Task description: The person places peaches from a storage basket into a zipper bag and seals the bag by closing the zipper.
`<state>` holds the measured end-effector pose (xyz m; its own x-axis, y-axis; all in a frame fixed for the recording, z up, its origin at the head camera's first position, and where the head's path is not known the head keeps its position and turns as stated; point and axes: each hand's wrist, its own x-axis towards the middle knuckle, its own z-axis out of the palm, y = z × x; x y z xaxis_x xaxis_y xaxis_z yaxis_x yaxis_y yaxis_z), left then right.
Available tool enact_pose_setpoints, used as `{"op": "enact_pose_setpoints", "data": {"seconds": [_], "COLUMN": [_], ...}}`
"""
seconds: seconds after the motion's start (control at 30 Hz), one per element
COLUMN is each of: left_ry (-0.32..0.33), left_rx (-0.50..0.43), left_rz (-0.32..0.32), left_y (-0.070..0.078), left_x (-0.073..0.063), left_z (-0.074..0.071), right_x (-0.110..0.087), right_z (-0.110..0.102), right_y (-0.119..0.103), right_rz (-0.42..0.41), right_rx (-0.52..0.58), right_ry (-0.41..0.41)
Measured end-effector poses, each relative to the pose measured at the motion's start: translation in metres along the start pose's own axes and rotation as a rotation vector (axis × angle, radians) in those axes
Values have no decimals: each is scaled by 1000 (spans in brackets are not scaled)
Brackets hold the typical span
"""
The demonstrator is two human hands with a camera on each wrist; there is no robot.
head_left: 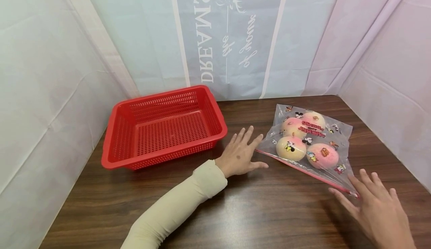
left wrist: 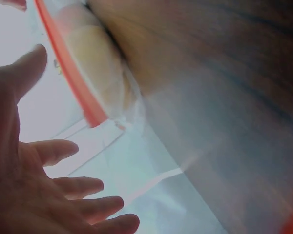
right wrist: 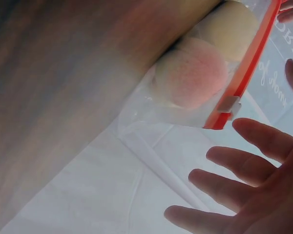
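Note:
A clear zip bag (head_left: 331, 172) printed with cartoon figures lies on the table, its red zip edge toward me. Several pink and yellow peaches (head_left: 291, 148) show through the plastic. My left hand (head_left: 240, 154), fingers spread, is by the bag's left corner and holds nothing. At the right corner, my right hand (head_left: 382, 204) has its fingers spread too, close to the zip slider (right wrist: 229, 104). In the right wrist view, a gap shows between those fingers and the slider. The left wrist view has the left fingers (left wrist: 90, 187) apart from the red strip (left wrist: 71, 68).
A red perforated plastic basket (head_left: 168, 129) stands at the left on the dark wooden table (head_left: 256, 207), with no contents visible. Pale cloth walls (head_left: 43, 103) border the table at the back and on both sides.

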<state>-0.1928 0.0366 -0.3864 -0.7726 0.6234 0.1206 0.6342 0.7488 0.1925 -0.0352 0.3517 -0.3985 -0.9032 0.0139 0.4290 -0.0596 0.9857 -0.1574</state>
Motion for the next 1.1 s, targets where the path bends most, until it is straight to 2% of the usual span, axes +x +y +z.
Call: {"op": "enact_pose_setpoints", "data": {"seconds": [0.13,0.3,0.57,0.83,1.1], "left_ry": [-6,35,83,109,159], "left_rx": [22,56,101,96,84], "left_rz": [-11,9,36,50,70], "left_y": [1,-2,-3,-5,-8], "left_x": [-11,-27,-46,-61,-81], "left_z": [-6,-12,-22,-29,-40], "right_x": [5,10,17,27,33], "right_z": [-1,-2,-2,-4,-4], "right_y": [-3,-12,-24,-38,-50], "right_rz": [-14,-21,-38,-76,-112], "right_rx": [-30,-32,-33,-54,-39], "right_ry": [-57,-100,-115,-122,-85]}}
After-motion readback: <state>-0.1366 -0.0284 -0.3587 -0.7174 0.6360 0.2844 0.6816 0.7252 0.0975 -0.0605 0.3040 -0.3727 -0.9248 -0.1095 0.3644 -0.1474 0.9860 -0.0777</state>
